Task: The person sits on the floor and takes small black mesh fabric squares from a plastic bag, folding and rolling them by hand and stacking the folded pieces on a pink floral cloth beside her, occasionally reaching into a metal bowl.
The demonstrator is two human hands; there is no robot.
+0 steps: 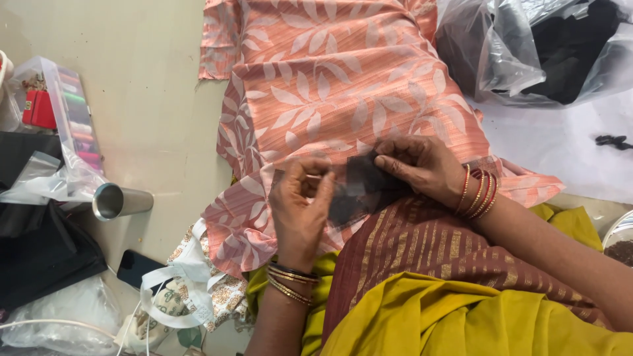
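Bare beige floor (151, 99) lies open left of the peach leaf-print cloth (343, 79); a steel tumbler (122, 201), clear thread box (72, 118) and black phone (135, 267) crowd the left edge.

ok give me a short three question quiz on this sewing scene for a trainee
1. True or false: both hands pinch the small piece of sheer black fabric.
2. What pattern does the peach cloth under the hands carry?
A) stripes only B) pale leaves C) dots
3. What lies on its side on the floor left of the peach cloth?

Key: 1 true; 2 B; 3 a steel tumbler.
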